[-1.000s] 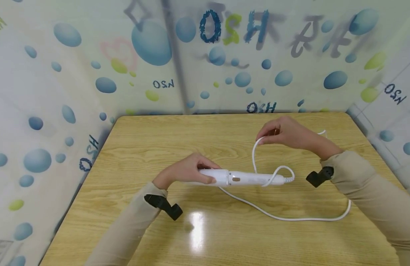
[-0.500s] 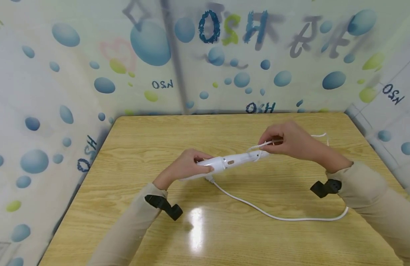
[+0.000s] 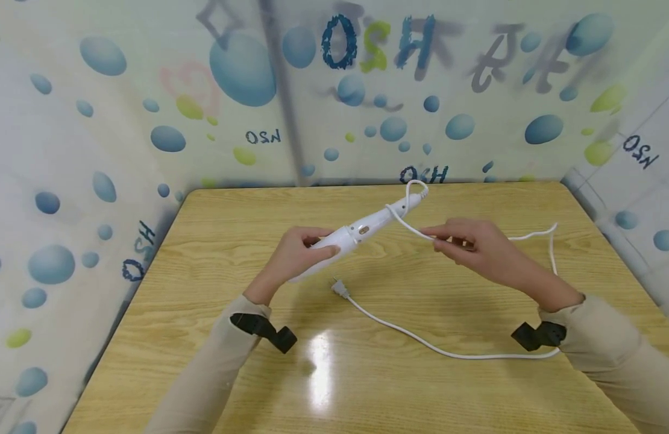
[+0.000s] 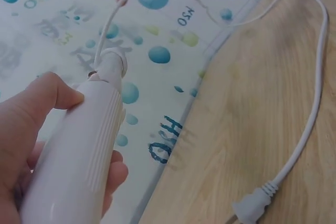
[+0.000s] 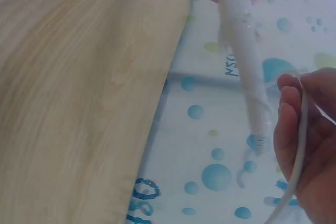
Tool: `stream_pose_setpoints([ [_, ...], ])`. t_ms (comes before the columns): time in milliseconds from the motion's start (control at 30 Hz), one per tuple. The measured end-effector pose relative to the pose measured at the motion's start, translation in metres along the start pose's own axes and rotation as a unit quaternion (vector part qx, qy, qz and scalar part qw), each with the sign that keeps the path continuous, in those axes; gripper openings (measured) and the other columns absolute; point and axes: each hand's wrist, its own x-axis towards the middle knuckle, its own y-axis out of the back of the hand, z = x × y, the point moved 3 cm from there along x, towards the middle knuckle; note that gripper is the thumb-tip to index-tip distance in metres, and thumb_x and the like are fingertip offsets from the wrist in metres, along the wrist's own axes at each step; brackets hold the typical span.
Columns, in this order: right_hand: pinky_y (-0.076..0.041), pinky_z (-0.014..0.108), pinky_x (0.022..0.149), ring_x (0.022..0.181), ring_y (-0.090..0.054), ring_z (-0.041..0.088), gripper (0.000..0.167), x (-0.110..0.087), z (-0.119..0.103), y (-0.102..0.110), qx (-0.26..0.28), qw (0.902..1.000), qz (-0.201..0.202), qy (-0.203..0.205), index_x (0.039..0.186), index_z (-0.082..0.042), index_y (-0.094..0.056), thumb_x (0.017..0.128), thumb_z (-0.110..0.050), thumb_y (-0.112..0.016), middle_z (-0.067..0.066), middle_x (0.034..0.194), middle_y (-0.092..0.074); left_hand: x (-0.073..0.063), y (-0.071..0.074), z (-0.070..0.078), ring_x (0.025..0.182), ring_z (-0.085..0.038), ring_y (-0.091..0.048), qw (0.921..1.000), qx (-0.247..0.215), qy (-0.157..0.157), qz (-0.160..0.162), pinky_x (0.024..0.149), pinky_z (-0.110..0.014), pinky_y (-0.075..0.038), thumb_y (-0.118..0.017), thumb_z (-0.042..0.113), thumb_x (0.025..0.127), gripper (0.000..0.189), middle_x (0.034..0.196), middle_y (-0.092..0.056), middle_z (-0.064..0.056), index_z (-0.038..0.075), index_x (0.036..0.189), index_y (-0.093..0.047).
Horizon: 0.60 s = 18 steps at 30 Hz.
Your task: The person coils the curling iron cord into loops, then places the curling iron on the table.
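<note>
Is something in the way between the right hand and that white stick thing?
Only the white cord that the right hand pinches stretches across to the white device; nothing else visible stands between them.

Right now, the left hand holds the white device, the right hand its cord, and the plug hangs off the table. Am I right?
No: the head view shows the plug lying on the table. The left hand holds the device, the right hand its cord.
</note>
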Motion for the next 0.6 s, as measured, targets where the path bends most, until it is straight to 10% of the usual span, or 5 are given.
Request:
stream_pose_setpoints([
  [300,-0.044,0.024,0.048,0.055,-0.051,0.015,0.033,-0.017,0.017,-0.013,0.109,0.9911,0.062,-0.043,0.121,0.000,-0.059,0.089,0.005,-0.053,-0.003,0.080,-0.060,0.002,0.008,0.016,0.076,-0.020,-0.061,0.9993,-0.032,-0.019,0.008,0.062,-0.032,-0.049,-0.069,0.024,0.082,0.035,0.097,-0.067,-0.009,0.011,0.115,-0.066],
  [600,-0.051,0.026,0.056,0.060,-0.060,0.015,0.025,-0.021,0.043,-0.028,0.256,0.9557,0.116,-0.086,0.110,0.004,-0.065,0.090,0.006,-0.051,0.003,0.083,-0.068,-0.001,0.006,0.028,0.078,-0.020,-0.062,0.9953,-0.076,-0.055,-0.024,0.064,-0.033,-0.050,-0.067,0.016,0.084,0.034,0.101,-0.066,-0.011,0.006,0.116,-0.065],
])
